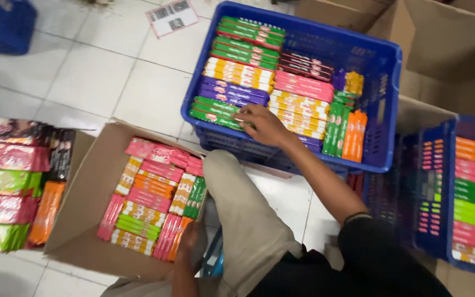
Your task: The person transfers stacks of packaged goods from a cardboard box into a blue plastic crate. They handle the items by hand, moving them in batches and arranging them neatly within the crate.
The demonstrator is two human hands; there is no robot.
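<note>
The head camera looks down on a white tiled floor [100,82] crowded with boxes of flat snack packs. The person's right hand [262,124] reaches forward into a blue plastic crate [383,104], its fingers [244,117] resting on a green pack [215,113] at the front left corner of the crate — they touch its top edge and are curled lightly over it, though whether they have closed round it cannot be told from here. Around that green pack lie rows of purple, yellow, pink and more green packs, with orange ones standing upright by the crate's right wall. The left hand [191,245] is low in the frame, beside the person's bent knee in grey trousers [248,220]; it rests against the near right corner of an open cardboard box [78,220], touching the ends of the orange and pink packs stacked there, and its fingers are partly hidden, so their grip is unclear. This cardboard box is filled with pink, orange, yellow and green packs laid in rows. To the far left, wrapped bundles [9,187] of pink and green packs lie on the floor. At the right stands a second blue crate [438,192] holding stacked packs, with empty brown cartons [452,49] behind it.
</note>
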